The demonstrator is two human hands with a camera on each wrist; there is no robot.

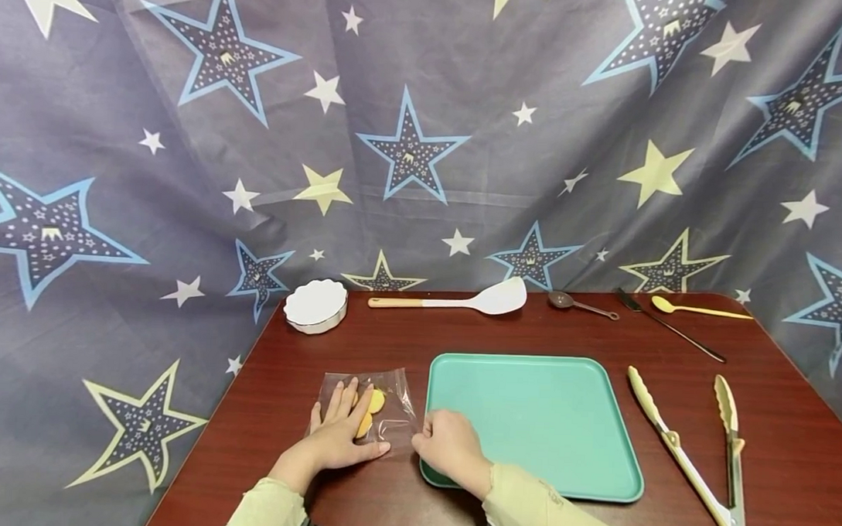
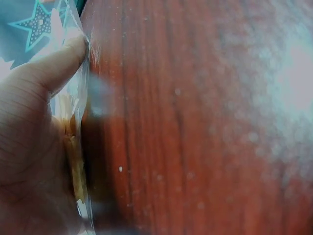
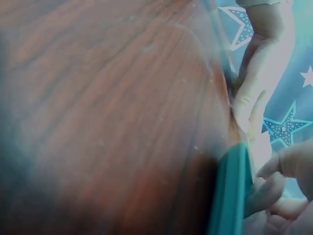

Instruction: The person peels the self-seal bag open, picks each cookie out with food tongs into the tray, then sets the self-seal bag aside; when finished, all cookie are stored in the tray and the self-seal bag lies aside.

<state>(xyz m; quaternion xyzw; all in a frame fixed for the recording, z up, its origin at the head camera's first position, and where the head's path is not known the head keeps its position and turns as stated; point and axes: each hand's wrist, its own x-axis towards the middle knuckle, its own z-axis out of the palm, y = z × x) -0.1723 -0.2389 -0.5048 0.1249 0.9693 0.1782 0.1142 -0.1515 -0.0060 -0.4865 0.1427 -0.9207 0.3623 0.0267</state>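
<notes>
The left hand point(image 1: 338, 434) is pressing flat, straight fingers on the clear bag point(image 1: 388, 409) of yellow slices point(image 1: 376, 401), while the right hand point(image 1: 449, 446) is pinching its near right edge beside the green tray point(image 1: 541, 414) on the table point(image 1: 790, 462).

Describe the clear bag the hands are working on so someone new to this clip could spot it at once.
Start at the teal tray in the middle of the dark red table; the clear plastic bag lies flat just off its left edge. The left hand presses on it and the right hand pinches its near corner. Nothing else here is see-through, and it holds yellow round pieces.
</notes>
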